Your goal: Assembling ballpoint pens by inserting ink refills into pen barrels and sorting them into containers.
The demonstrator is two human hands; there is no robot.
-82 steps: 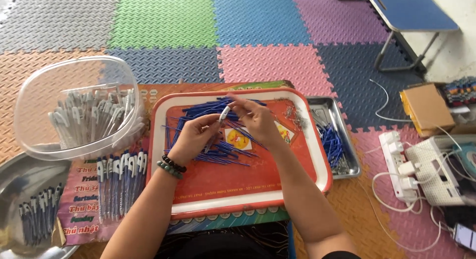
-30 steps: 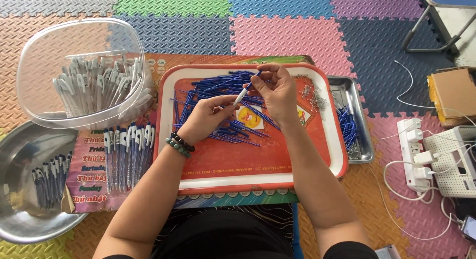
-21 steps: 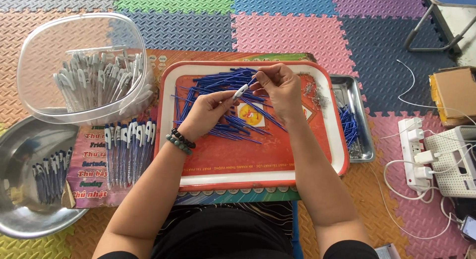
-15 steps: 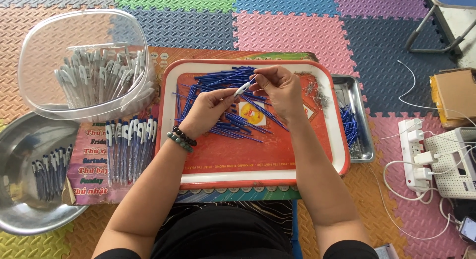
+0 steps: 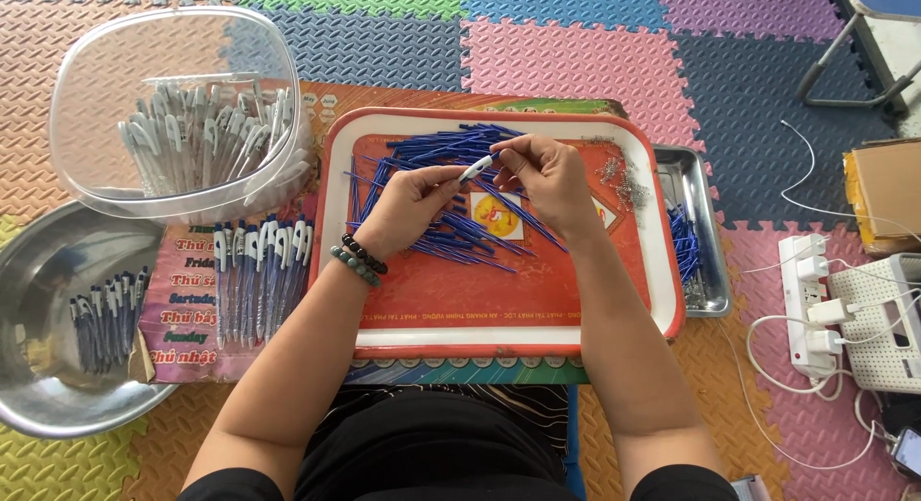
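Note:
Both my hands are over a red tray [image 5: 499, 309] with a white rim. Between them is a small white pen part [image 5: 476, 168]. My right hand [image 5: 542, 178] pinches its upper end and my left hand [image 5: 408, 208], with bead bracelets on the wrist, holds its lower end. A loose heap of thin blue pen refills [image 5: 436, 189] lies on the tray under my hands. Small metal springs [image 5: 619, 175] are scattered at the tray's upper right.
A clear plastic tub [image 5: 173, 112] of white pen barrels stands at the upper left. A row of assembled blue-and-white pens [image 5: 259, 271] lies left of the tray. A steel bowl [image 5: 67, 319] holds more pens. A small metal tray [image 5: 696, 232], a power strip [image 5: 811, 304] and a cardboard box [image 5: 887, 189] lie right.
My hands have stayed over the tray, keeping the white pen part between them with only small finger shifts. The view has drifted slightly.

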